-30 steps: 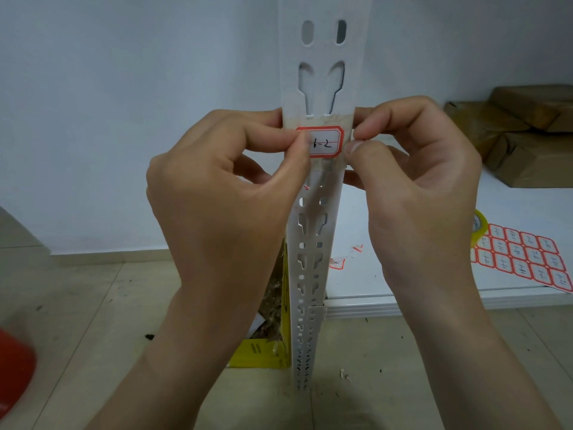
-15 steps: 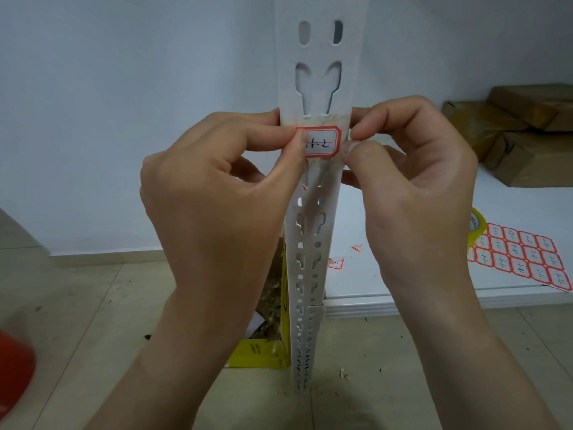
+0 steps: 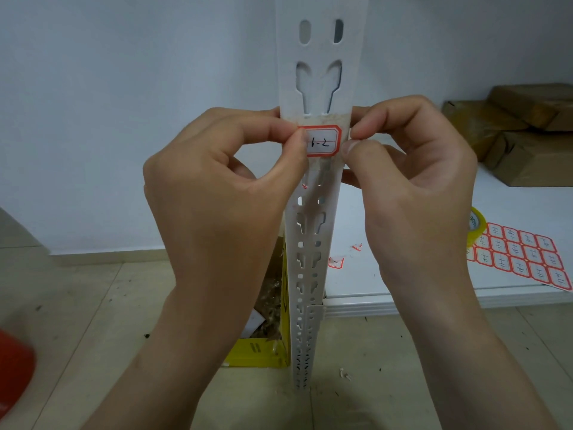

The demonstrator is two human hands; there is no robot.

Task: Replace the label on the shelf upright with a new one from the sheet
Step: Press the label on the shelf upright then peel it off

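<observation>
Red-bordered white paper label (image 3: 324, 141), pinched by left hand (image 3: 217, 193) while right hand (image 3: 415, 187) gripped the slotted white metal upright (image 3: 321, 48) beside it, risked tearing if jerked.

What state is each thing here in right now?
label: stuck on the upright, marked 1-2.
upright: standing vertical, gripped from both sides.
left hand: pinching the label's left end.
right hand: pinching the upright's right edge.
sheet: flat on the shelf.
yellow box: open, on the floor.
</observation>
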